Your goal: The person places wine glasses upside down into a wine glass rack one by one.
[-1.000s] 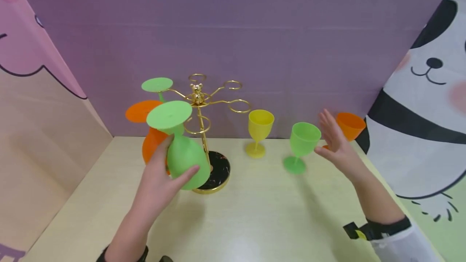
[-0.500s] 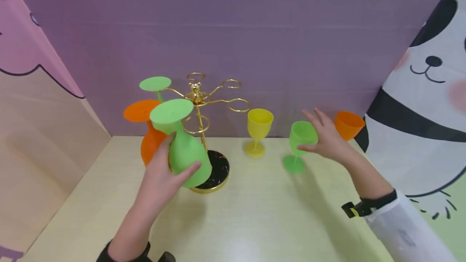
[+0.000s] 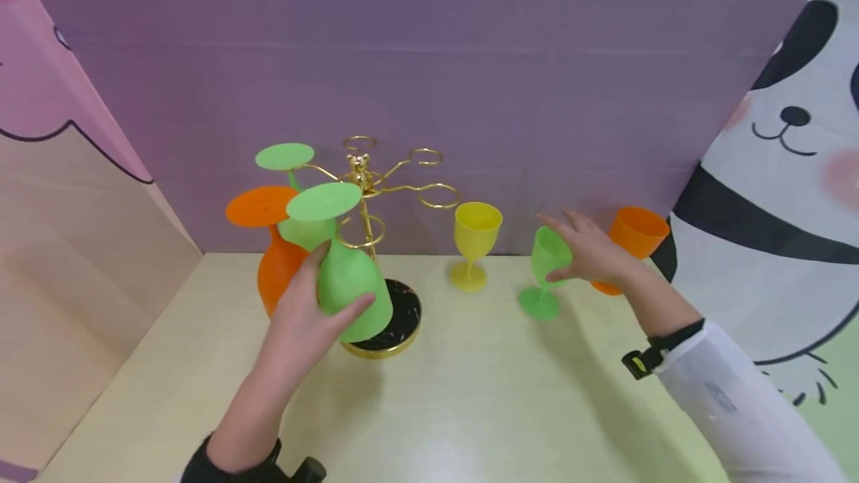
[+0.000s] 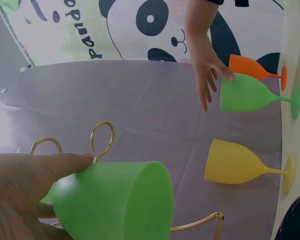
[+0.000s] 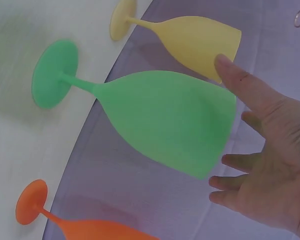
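Note:
My left hand [image 3: 312, 315] grips an upside-down green goblet [image 3: 356, 293] by its bowl, foot upward, at the front of a gold goblet rack [image 3: 371, 226]. The goblet's stem is beside an open-ended ring of the rack. My right hand [image 3: 590, 248], fingers spread, reaches over a second green goblet [image 3: 539, 304] standing on the table. In the right wrist view, thumb and fingertips are right at the rim of this green goblet [image 5: 165, 120]. A yellow goblet [image 3: 476, 233] stands to its left and an orange goblet [image 3: 640, 229] to its right, partly behind my right hand.
On the rack's left side hang an orange goblet [image 3: 278, 267] and another green goblet [image 3: 285, 156], both upside down. Several gold rings on the right and back hold nothing. The rack's round black base [image 3: 403, 311] stands on a pale table [image 3: 456, 393] against a purple backdrop [image 3: 470, 95].
My right hand has moved left and down, from beside the orange goblet to over the standing green one. My left hand has carried its green goblet slightly right, toward the rack's front ring.

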A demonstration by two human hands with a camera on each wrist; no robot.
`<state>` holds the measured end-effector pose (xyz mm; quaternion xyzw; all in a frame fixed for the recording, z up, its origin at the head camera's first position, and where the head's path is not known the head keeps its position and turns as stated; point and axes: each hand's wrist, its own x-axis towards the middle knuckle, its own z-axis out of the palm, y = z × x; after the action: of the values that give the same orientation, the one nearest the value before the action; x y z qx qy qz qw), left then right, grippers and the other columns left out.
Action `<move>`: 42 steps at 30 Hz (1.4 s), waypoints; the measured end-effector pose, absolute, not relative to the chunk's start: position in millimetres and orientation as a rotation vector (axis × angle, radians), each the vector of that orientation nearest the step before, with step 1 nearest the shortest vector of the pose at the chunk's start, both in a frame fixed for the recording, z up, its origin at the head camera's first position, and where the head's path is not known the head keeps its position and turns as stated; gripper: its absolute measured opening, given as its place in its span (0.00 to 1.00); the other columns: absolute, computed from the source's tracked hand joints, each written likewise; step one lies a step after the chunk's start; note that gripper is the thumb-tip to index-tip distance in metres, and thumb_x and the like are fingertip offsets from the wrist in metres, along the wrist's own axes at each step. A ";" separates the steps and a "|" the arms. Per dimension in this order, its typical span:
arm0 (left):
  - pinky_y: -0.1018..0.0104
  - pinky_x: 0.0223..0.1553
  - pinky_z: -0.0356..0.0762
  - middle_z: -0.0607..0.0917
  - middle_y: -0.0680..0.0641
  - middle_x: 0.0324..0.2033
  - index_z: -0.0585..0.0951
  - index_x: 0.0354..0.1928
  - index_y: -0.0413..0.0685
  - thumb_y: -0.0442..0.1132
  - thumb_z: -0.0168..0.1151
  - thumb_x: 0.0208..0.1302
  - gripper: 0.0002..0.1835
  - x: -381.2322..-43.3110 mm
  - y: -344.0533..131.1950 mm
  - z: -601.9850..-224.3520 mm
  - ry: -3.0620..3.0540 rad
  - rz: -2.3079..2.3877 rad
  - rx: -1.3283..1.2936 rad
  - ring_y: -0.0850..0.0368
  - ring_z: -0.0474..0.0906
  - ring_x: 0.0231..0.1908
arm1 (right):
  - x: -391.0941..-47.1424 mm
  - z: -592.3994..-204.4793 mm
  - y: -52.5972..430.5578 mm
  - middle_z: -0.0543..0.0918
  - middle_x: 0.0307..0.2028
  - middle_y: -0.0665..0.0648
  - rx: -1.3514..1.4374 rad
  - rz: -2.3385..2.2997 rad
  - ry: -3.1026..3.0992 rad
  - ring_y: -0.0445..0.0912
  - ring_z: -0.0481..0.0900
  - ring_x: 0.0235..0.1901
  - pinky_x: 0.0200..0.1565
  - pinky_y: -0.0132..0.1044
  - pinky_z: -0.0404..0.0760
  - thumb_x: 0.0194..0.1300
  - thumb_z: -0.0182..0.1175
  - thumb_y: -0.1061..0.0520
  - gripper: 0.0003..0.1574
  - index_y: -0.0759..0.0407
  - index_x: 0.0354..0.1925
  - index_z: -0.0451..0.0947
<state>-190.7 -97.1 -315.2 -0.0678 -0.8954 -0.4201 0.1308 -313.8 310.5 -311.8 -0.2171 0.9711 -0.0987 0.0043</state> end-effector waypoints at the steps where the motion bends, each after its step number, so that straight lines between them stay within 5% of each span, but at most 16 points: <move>1: 0.41 0.53 0.69 0.63 0.40 0.63 0.51 0.69 0.50 0.60 0.65 0.50 0.50 -191.3 -96.9 -315.1 -2.602 -1.221 -0.198 0.43 0.64 0.56 | -314.4 -312.0 310.4 0.40 0.67 0.74 -0.681 -0.289 3.033 0.70 0.41 0.63 0.58 0.71 0.49 0.42 0.72 0.45 0.65 0.49 0.70 0.46; 15: 0.42 0.52 0.70 0.67 0.41 0.61 0.54 0.68 0.50 0.60 0.65 0.50 0.48 -195.4 -94.9 -314.2 -2.658 -1.171 -0.246 0.44 0.65 0.55 | -321.1 -314.2 311.2 0.40 0.67 0.75 -0.673 -0.233 2.931 0.72 0.42 0.62 0.52 0.73 0.58 0.43 0.73 0.51 0.63 0.47 0.70 0.46; 29: 0.42 0.51 0.70 0.68 0.43 0.59 0.55 0.68 0.52 0.58 0.66 0.50 0.46 -193.3 -91.2 -311.6 -2.677 -1.154 -0.287 0.45 0.66 0.54 | -322.9 -314.7 307.2 0.51 0.64 0.74 -0.696 -0.154 2.951 0.70 0.53 0.59 0.51 0.66 0.66 0.45 0.70 0.59 0.54 0.52 0.67 0.54; 42: 0.43 0.50 0.71 0.69 0.45 0.59 0.56 0.67 0.56 0.57 0.68 0.48 0.46 -189.5 -87.1 -314.0 -2.625 -1.121 -0.333 0.47 0.66 0.54 | -325.3 -314.1 306.4 0.58 0.62 0.72 -0.680 -0.055 2.997 0.64 0.69 0.49 0.44 0.57 0.75 0.43 0.72 0.56 0.53 0.48 0.65 0.59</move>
<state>-189.5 -87.1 -314.0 -0.1149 -0.9053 -0.3866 0.1334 -325.3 306.4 -314.1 -0.2211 0.9745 -0.0180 0.0338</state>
